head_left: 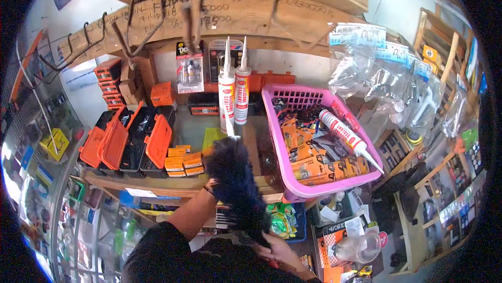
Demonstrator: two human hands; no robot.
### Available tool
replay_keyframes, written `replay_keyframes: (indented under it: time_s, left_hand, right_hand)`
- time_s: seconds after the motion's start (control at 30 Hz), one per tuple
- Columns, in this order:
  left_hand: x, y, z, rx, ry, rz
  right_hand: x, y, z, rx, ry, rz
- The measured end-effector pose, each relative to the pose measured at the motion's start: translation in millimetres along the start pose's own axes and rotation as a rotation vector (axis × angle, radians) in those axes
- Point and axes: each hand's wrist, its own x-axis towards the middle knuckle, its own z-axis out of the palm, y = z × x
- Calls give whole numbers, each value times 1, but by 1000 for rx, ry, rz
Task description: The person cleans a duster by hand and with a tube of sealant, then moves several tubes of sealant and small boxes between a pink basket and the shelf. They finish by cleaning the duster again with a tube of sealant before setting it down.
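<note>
Crowding the lower edge of the view, nearest the camera, a black sleeve (167, 257) is running up toward a dark feather duster (235, 189), the landmark here. Just below the duster's bottom end, the right hand (280, 251) is closing its fingers around what is probably the handle, though the dark plumes are hiding the grip itself. At the duster's left side the left hand (212, 185) is mostly buried behind the feathers, so whether its fingers are spread or curled cannot be told. Beneath and beyond the duster a wooden shelf (157, 181) is carrying small orange boxes (183, 162) just to the duster's left and open orange cases (125, 142) farther left. Right of the duster a pink basket (282, 152) is holding packets and a tilted sealant tube (348, 136). Behind the duster two upright sealant tubes (234, 92) are standing. Farthest above it, a scribbled wooden board (230, 14) is bearing metal hooks.
</note>
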Motion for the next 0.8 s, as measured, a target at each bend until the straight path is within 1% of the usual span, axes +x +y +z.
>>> replay_keyframes:
  time_s: [0.03,0.07,0.1,0.13,0.17,0.2,0.23,0.27,0.3,0.33,0.4,0.43,0.47,0.53,0.57,0.6,0.67,0.7,0.73,0.8]
  left_hand:
    - [5,21,45,-218,223,-56]
    - [8,33,68,-435,451,-111]
    - [5,29,38,-517,26,-182]
    - [7,16,12,-490,-126,-174]
    - [10,18,20,-452,45,-170]
    - [16,18,30,-410,212,-162]
    - [20,15,30,-456,240,-135]
    - [12,11,36,-474,65,-45]
    - [14,13,43,-465,58,-39]
    - [15,16,50,-439,92,-51]
    - [12,19,61,-387,177,-78]
    - [5,18,61,-364,232,-96]
    - [6,7,36,-374,296,-118]
    - [2,4,18,-341,106,-147]
    - [3,2,16,-320,153,-157]
    - [0,-1,14,-325,158,-166]
    - [-3,-4,16,-592,187,-265]
    - [0,-10,6,-385,212,-177]
    - [0,-13,3,-385,211,-180]
    - [-1,-8,11,-346,256,-196]
  right_hand:
    - [3,1,-14,100,-42,-28]
    - [5,-4,-19,162,0,-73]
    - [10,-6,-23,244,-153,-131]
    - [13,-6,-26,326,-303,-187]
    - [12,-3,-25,288,-191,-118]
    - [13,0,-23,295,-203,-120]
    - [14,4,-21,235,-44,-20]
    - [15,4,-18,169,117,78]
    - [11,-1,-6,148,68,10]
    - [10,-5,-6,142,58,5]
    - [9,-8,-10,136,167,16]
    - [11,-9,-17,141,99,10]
    - [10,-11,-23,150,93,23]
    - [9,-14,-29,159,-164,-98]
    - [7,-14,-26,224,-155,-21]
    - [9,-4,-30,233,-149,-19]
    - [15,16,-32,90,-18,113]
    - [8,8,-24,251,-70,167]
    - [7,5,-26,253,-69,165]
    - [4,-6,-23,160,-235,-97]
